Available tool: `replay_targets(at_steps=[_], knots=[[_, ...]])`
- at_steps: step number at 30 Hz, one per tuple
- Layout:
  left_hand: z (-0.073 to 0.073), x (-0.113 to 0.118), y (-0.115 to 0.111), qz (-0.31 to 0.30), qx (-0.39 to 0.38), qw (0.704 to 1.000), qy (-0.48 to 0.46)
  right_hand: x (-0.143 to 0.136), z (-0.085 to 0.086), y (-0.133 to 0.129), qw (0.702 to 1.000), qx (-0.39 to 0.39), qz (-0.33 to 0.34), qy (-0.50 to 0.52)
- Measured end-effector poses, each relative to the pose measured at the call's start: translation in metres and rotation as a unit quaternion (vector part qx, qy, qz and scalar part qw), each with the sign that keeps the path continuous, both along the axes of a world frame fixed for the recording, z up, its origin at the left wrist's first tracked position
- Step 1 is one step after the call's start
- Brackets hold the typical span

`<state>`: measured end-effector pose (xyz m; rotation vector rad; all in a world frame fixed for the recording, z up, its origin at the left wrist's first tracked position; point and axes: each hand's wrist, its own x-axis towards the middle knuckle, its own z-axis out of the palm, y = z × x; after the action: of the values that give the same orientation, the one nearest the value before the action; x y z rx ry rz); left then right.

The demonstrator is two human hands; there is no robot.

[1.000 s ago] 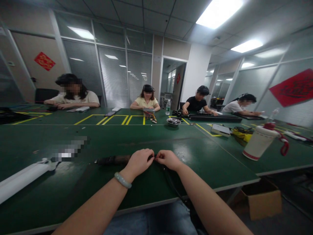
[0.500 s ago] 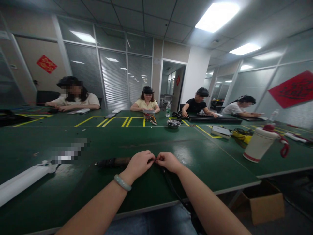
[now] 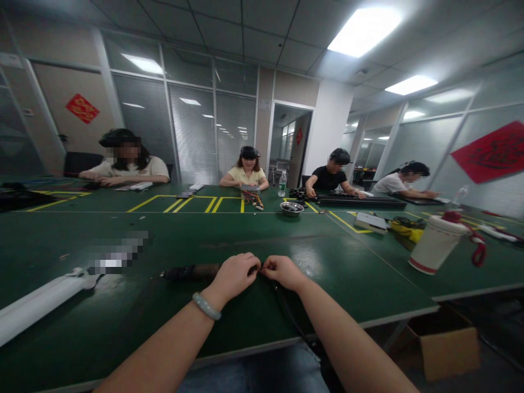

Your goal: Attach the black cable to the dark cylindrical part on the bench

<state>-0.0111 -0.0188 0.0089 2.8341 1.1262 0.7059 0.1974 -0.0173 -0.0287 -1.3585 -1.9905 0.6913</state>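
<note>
My left hand [image 3: 239, 273] lies over the right end of a dark cylindrical tool [image 3: 188, 272] on the green table [image 3: 204, 234], its fingers closed. Close beside it, my right hand [image 3: 282, 272] pinches at the same spot, the fingertips of both hands nearly touching. Whatever is between the fingertips is too small and dark to make out. From under my right hand a black cable [image 3: 291, 316] runs down over the table's front edge.
At the left lies a white tubular object [image 3: 41, 305]. A metal bowl [image 3: 292, 209] stands ahead, a white cup with a red lid [image 3: 436, 245] at the right, near a white box [image 3: 370, 222]. Several people sit across the table. A cardboard box [image 3: 450, 349] is below, right.
The view has shifted slightly. Both hands stay in nearly the same place and pose.
</note>
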Motion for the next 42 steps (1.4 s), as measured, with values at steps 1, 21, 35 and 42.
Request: replay_targets(at_steps=[1,21,35,42], knots=[[0.0003,0.0001,-0.0003,-0.001,0.0,1.0,0.001,0.0001,-0.0003,0.0003,1.0,0.0,-0.002,-0.001],[0.0007,0.0002,-0.0011,-0.004,-0.001,1.0,-0.002,0.002,-0.0049,0.0028,1.0,0.008,0.005,0.005],[-0.0004,-0.0004,0.0017,0.004,-0.023,1.0,0.001,0.0022,-0.0055,0.0037,1.0,0.004,0.005,0.007],[-0.0029,0.0,0.0022,0.006,-0.024,1.0,-0.016,0.0017,-0.006,0.0034,1.0,-0.005,0.004,0.019]])
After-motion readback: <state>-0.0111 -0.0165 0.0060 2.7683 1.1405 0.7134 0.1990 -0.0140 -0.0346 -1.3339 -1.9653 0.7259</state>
